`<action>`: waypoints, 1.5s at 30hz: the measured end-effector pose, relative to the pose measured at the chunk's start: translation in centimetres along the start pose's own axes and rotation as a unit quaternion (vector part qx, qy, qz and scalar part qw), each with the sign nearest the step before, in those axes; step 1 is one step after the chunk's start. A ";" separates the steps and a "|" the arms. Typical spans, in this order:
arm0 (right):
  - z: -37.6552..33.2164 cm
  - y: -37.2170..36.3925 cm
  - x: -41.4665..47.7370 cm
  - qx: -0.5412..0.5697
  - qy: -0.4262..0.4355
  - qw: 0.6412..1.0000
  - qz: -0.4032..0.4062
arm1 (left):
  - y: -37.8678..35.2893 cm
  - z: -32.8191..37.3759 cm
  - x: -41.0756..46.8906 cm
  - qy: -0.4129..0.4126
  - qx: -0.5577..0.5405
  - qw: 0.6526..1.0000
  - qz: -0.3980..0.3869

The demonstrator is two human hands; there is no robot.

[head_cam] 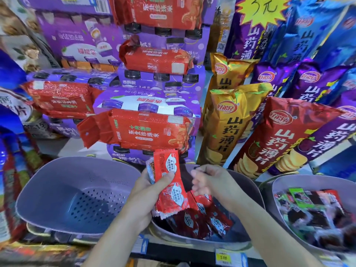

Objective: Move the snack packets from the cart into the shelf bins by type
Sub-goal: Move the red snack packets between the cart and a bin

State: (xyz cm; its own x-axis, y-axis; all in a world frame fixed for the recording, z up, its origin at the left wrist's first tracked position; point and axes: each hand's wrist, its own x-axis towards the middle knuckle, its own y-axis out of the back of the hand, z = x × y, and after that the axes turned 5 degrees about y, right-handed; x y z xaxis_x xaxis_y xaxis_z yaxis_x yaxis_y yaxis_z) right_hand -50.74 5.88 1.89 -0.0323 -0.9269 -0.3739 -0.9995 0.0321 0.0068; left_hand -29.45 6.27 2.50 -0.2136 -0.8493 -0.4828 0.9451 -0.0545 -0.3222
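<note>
1 head camera, wide-angle, aimed forward and down.
It looks past my left hand (148, 191) and right hand (210, 182) onto the lilac bins (57, 189) close below, facing the stacked purple boxes (77, 41); the red packets (165, 164) I grip sit mid-frame.

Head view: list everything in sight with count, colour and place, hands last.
lavender perforated plastic bins: three, lavender, front shelf row
small red foil snack packets: many, red, middle bin
dark and green snack packets: many, mixed, right bin
purple drink cartons: several, purple, stacked behind bins
red rice bags: about five, red, on cartons
tall chip bags: two gold, one red, several purple and blue, right
yellow price tag: one, yellow, shelf edge
left hand: grips held red packets over middle bin
right hand: loosely curled, holding nothing, above middle bin
</note>
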 end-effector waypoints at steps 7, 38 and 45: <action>7.4 0.8 3.9 -0.418 -0.125 0.889 -0.138 | 2.0 0.8 0.1 0.001 -0.038 0.999 0.029; -2.2 5.7 -3.1 -0.082 0.047 0.989 -0.118 | 2.5 0.7 -5.1 -0.041 -0.056 0.990 0.126; -3.5 0.7 -5.4 0.011 0.074 0.980 -0.183 | 2.8 -1.3 -11.8 -0.102 -0.080 0.970 0.204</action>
State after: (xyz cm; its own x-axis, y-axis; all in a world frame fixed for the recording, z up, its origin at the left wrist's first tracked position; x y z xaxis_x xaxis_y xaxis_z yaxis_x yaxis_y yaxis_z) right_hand -51.24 9.55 7.16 0.3254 -0.9221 -0.2094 -0.9442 -0.3051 -0.1238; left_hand -24.60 16.83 6.28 0.2398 -0.8701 -0.4306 0.8866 0.3770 -0.2680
